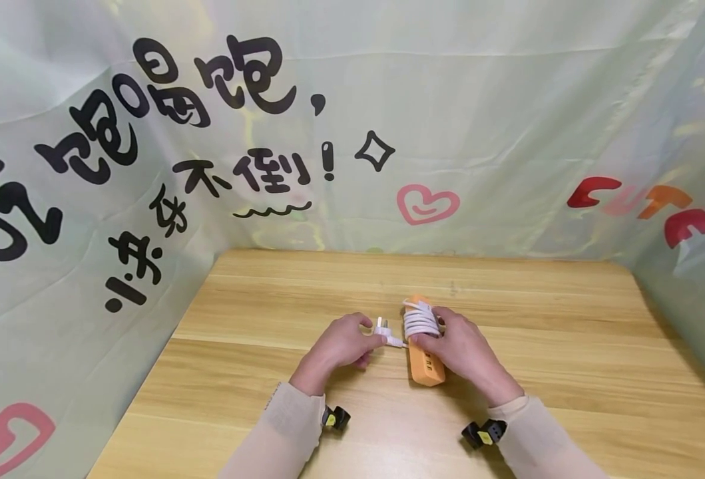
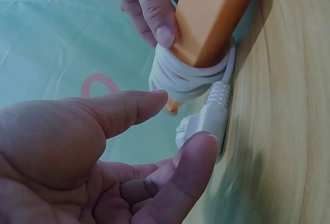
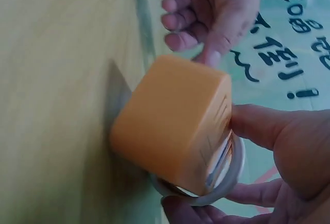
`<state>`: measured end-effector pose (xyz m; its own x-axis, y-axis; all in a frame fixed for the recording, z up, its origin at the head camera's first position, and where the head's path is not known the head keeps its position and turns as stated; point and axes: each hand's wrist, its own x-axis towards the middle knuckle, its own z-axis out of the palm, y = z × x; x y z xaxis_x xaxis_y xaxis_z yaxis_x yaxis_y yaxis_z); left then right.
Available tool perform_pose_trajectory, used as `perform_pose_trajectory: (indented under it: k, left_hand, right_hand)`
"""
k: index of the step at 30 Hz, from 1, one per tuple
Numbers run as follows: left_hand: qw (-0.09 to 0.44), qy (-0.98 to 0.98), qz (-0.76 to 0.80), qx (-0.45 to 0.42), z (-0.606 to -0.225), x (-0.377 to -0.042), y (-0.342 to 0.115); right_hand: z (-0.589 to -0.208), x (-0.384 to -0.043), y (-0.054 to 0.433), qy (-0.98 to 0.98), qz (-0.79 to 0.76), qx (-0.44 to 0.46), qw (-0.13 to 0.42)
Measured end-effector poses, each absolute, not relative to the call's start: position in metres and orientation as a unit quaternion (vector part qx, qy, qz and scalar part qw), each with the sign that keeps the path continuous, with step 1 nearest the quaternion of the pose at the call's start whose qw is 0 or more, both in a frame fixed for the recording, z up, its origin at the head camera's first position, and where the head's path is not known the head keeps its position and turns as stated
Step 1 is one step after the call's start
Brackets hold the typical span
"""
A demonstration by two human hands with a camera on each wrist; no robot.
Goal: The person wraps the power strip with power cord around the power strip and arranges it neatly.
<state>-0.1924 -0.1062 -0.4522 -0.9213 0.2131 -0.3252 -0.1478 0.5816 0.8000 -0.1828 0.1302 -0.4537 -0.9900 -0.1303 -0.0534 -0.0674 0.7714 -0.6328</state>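
Observation:
An orange power strip [image 1: 427,372] lies on the wooden table, with its white cord [image 1: 421,322] wound in several turns about its far part. My right hand [image 1: 465,344] grips the strip at the cord, thumb on the near side and fingers at the far side. To the left, the white plug [image 1: 382,330] rests beside the strip with its prongs showing. Close to the plug is my left hand [image 1: 345,340], thumb and forefinger spread apart. In the left wrist view the forefinger partly covers the plug [image 2: 214,113]; whether it touches cannot be told.
The wooden table [image 1: 232,386] runs up to a pale green cloth [image 1: 496,159] with lettering and hearts, which hangs behind and at both sides. A small black camera [image 1: 337,418] sits at the left wrist, another [image 1: 485,434] at the right.

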Motion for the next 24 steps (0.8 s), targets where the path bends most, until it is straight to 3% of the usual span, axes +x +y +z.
perform_pose_trajectory:
  k: [14,24]
  left_hand:
    - [0.19,0.874,0.445,0.04,-0.457,-0.193,-0.104]
    - [0.199,0.888,0.408,0.08,-0.457,-0.19,-0.098]
  right_hand:
    - [-0.467,-0.181,0.122,0.947,-0.314,-0.071,0.004]
    - [-0.466,-0.182,0.122,0.948,-0.313,-0.062,0.006]
